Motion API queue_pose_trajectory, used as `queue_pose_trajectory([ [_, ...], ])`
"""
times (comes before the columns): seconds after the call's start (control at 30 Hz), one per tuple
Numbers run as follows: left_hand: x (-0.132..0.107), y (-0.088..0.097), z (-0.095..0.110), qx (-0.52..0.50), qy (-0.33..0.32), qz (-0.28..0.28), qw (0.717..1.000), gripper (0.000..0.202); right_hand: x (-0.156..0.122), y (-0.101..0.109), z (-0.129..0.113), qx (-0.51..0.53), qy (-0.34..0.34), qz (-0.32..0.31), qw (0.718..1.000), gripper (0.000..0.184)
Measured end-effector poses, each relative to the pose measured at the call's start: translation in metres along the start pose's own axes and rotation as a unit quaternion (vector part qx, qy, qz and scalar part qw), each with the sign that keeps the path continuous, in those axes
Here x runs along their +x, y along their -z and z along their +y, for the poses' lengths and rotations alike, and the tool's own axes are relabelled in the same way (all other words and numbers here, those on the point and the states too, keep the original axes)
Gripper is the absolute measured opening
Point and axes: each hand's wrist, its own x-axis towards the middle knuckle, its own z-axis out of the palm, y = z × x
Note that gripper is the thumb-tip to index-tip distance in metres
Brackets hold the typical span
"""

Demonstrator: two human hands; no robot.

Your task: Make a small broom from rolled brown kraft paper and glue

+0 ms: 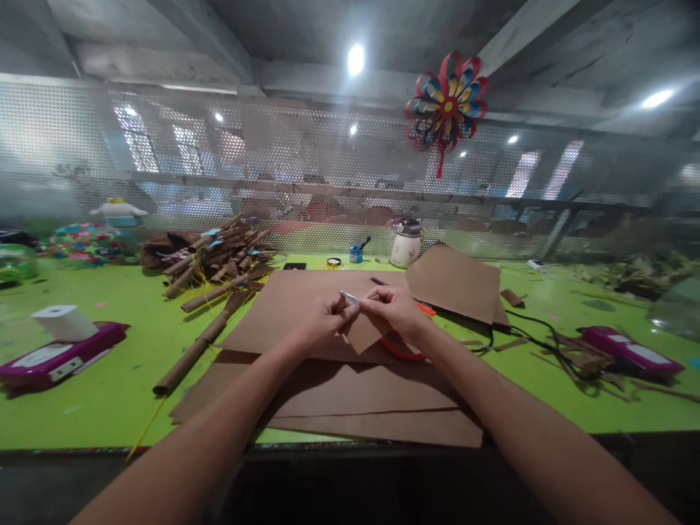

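Over the middle of the table, my left hand [335, 316] and my right hand [392, 310] are close together, fingers pinched. Between them hangs a small piece of brown paper [364, 335], its top edge in my fingertips. A narrow silvery-white strip [348, 297] shows at the fingertips; I cannot tell if it is separate from the paper. Below my hands lie large sheets of brown paper [284, 310], overlapping. Red-handled scissors [403, 348] rest beside my right wrist, partly hidden. An orange object [425, 308] lies just past that hand.
At left are rolled brown paper tubes [191, 357] with yellow ties and a purple power strip [71, 354]. Another purple strip [628, 350], cables and paper scraps are at right. Folded brown paper [453, 284], a blue pot [356, 254] and a pale jar [405, 244] stand behind.
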Motion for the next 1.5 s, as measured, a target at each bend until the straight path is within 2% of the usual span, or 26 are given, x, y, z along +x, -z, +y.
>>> queue_pose_trajectory([
  [0.23,-0.005,0.002,0.007,0.052,0.005,-0.037,0.998,0.040,0.004,0.006,0.004,0.023,-0.043,-0.003,0.999,0.031],
  [0.37,-0.004,0.000,0.005,0.028,0.011,-0.040,0.999,0.038,0.007,0.009,0.005,0.050,-0.068,0.015,0.996,0.033],
  [0.5,-0.002,-0.001,0.001,-0.029,0.033,-0.010,0.999,0.027,0.009,0.013,0.004,0.048,-0.063,0.055,0.995,0.033],
  [0.73,-0.001,0.000,-0.003,-0.055,0.037,-0.005,0.998,0.028,0.008,0.013,0.005,0.045,-0.024,-0.020,0.998,0.028],
  [0.9,-0.001,-0.002,-0.002,-0.050,0.044,-0.014,0.998,0.028,0.010,0.011,0.010,0.031,0.007,0.001,0.999,0.029],
  [1.1,-0.001,-0.002,0.003,-0.052,0.058,-0.006,0.997,0.026,0.008,0.012,0.003,0.012,-0.024,0.012,1.000,0.032],
  [1.33,0.001,-0.005,-0.006,0.001,0.022,-0.008,1.000,0.029,0.011,0.014,0.009,-0.010,-0.035,0.009,0.999,0.032],
  [1.5,0.002,-0.006,-0.006,0.043,0.013,-0.001,0.999,0.027,0.007,0.007,0.009,-0.014,-0.039,-0.011,0.999,0.030],
])
